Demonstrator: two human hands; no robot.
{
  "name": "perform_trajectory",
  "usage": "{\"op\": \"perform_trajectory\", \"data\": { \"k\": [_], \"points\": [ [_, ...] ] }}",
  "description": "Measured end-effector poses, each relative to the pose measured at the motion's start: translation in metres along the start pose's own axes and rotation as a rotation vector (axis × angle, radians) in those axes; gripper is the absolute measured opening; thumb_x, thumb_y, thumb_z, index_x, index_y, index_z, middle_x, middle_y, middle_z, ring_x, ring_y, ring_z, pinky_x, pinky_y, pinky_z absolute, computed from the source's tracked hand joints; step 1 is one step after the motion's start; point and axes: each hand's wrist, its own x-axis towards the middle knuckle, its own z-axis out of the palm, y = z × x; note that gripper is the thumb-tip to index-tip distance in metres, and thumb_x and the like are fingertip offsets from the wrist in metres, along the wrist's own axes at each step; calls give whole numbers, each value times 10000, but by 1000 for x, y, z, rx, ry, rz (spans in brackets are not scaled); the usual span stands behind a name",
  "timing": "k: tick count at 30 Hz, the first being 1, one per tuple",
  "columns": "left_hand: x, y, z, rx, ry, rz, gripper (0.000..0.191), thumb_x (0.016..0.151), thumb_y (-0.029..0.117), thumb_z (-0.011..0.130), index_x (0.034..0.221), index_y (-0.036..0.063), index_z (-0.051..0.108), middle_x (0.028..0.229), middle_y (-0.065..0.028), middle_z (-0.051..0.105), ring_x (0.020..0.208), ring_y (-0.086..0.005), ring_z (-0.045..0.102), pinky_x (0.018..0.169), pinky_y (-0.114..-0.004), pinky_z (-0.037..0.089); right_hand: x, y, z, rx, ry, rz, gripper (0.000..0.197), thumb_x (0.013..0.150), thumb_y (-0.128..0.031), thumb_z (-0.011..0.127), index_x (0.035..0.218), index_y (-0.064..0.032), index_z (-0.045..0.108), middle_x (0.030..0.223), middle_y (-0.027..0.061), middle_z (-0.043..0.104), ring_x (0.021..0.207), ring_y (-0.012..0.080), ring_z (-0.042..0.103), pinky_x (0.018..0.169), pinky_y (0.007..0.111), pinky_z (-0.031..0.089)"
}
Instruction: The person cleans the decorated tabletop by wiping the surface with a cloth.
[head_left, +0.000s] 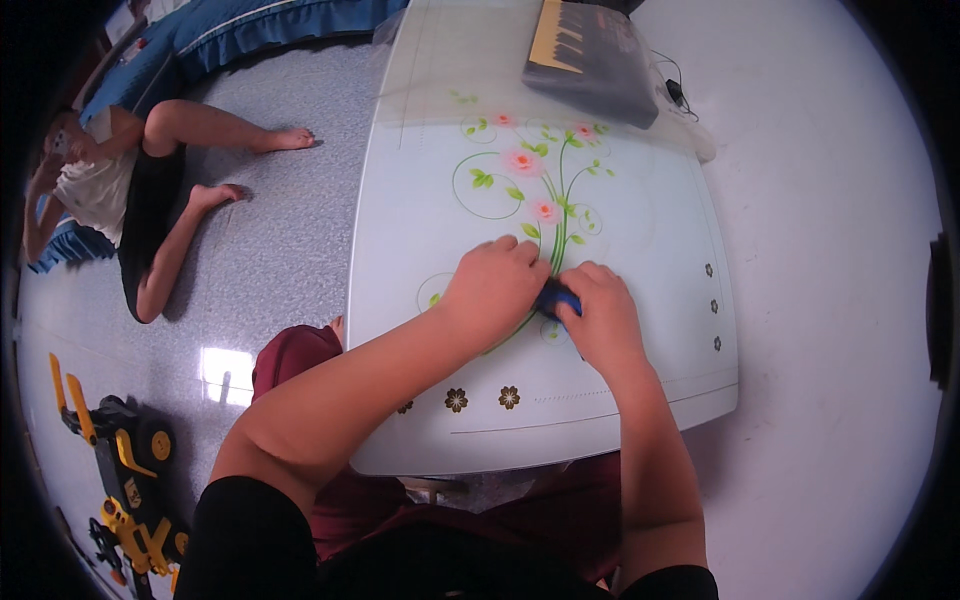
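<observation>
A small dark-blue object (559, 297) lies between my hands, low over the flower-printed glass table top (645, 217). My fingers cover much of it, so I cannot tell what it is. The thumb and fingers of my right hand (606, 313) are closed around its right side. My left hand (498, 288) has its fingers curled at the object's left end and seems to pinch it, though the contact is hidden behind the knuckles.
An electronic keyboard (581, 67) in a plastic cover stands at the table's far end. A cable with a black adapter (675, 91) lies by the white wall (817, 225). On the left are a seated person (150, 172), a blue-covered bed (225, 37) and a yellow-black ride-on toy (127, 465).
</observation>
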Motion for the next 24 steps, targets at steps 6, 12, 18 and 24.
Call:
{"op": "perform_trajectory", "data": {
  "k": [6,12,18,24],
  "points": [
    [-19,0,-45,-176,-539,76,291,751,207,789,1006,85,718,949,-119,681,943,-326,676,795,-449,542,-23,-37,-15,28,-213,-89,323,763,-202,821,990,-40,659,936,110,614,938,340,601,881,448,477],
    [0,-26,-39,-380,-416,-62,372,835,274,761,1147,76,719,1031,-171,694,958,-354,675,830,-444,531,-20,-28,8,9,-15,66,540,849,-288,769,1302,-67,578,1083,141,648,1019,343,639,847,441,523],
    [16,-43,-40,-163,-43,-362,292,953,271,668,1166,76,710,1086,-120,715,968,-292,703,837,-417,551,0,82,-22,-310,308,471,420,956,-192,654,1353,-86,569,1144,123,623,1037,338,633,867,438,521],
    [17,-45,-33,-49,-231,-391,221,975,243,596,1037,104,756,995,-101,730,939,-299,699,819,-424,551,1,59,19,-308,191,305,504,897,-169,707,1373,-102,556,1164,120,606,1037,349,630,825,457,536]
  ]
}}
